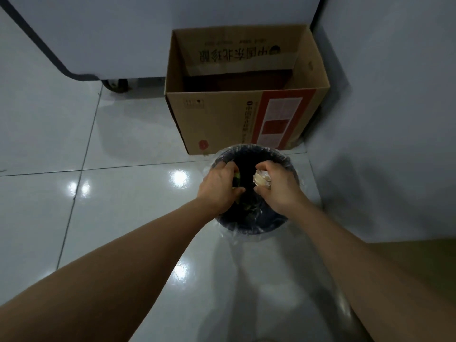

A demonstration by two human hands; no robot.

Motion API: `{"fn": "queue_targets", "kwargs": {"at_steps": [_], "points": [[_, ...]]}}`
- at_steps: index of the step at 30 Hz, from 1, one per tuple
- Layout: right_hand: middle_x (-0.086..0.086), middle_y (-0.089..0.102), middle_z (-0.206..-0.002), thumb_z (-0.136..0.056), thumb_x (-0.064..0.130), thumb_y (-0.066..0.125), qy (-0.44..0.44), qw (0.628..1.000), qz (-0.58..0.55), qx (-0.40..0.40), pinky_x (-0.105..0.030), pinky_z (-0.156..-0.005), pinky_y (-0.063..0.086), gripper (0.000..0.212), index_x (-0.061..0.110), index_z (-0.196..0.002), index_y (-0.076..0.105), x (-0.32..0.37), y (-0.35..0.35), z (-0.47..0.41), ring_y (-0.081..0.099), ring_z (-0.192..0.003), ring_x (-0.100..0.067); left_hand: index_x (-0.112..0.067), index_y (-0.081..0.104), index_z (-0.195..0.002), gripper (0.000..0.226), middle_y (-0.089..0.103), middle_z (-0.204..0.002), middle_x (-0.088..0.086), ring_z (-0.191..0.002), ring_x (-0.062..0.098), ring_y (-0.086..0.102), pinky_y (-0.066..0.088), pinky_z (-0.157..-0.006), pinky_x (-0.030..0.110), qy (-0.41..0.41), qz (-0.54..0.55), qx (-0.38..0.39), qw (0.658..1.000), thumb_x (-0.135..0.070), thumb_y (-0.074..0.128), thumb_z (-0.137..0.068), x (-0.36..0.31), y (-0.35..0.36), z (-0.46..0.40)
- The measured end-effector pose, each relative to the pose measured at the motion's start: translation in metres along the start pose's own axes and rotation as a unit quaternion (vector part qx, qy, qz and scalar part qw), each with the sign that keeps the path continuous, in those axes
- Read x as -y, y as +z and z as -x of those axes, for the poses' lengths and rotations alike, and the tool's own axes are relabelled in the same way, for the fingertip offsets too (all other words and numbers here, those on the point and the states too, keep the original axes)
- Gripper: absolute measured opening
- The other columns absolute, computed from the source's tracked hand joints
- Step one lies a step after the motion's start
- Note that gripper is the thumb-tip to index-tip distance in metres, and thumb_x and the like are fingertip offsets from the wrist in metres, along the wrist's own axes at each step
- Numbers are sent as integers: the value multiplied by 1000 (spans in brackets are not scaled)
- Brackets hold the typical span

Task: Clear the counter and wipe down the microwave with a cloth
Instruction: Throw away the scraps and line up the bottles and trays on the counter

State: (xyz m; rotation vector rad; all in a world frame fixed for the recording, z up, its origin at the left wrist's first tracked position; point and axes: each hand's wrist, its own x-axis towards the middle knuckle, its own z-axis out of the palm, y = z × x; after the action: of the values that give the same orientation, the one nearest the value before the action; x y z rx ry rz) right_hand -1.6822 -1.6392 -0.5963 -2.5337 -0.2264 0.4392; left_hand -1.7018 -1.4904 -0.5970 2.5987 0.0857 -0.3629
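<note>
Glossy tiled floor (118,134); open cardboard box (222,119) upper centre. Lined bin (249,229) centre: left hand (218,187) gripping greenish scrap (237,180), right hand (277,186) gripping pale scraps (262,180).

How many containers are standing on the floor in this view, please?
2: a dark round bin lined with a clear bag, directly beneath both hands, and an open cardboard box just behind it, against the wall.

Both hands over trash bin (283,219), each held scraps.
Left hand (218,186) gripped green bits (237,181); right hand (278,186) clutched pale peels (262,180).
</note>
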Motion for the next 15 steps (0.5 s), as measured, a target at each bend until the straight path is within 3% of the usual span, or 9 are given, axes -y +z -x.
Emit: {"fn": "queue_targets", "kwargs": {"at_steps": [7, 15], "points": [[-9, 50, -128, -81, 15, 71, 14, 999, 25, 20, -31, -94, 42, 54, 14, -130, 47, -15, 21, -11, 51, -115, -26, -14, 50, -120, 44, 53, -122, 8, -109, 25, 55, 49, -92, 39, 11, -24, 5, 1000, -25, 70, -82, 10, 23, -12], [-7, 44, -138, -81, 19, 70, 31, 996, 33, 80, -31, -101, 36, 67, 15, -139, 37, -5, 7, 2, 41, -127, -24, -17, 42, -133, 62, 52, -130, 6, -116, 26, 54, 50, -92, 38, 3, -36, 54, 998, -20, 72, -78, 3, 2, -1]]}}
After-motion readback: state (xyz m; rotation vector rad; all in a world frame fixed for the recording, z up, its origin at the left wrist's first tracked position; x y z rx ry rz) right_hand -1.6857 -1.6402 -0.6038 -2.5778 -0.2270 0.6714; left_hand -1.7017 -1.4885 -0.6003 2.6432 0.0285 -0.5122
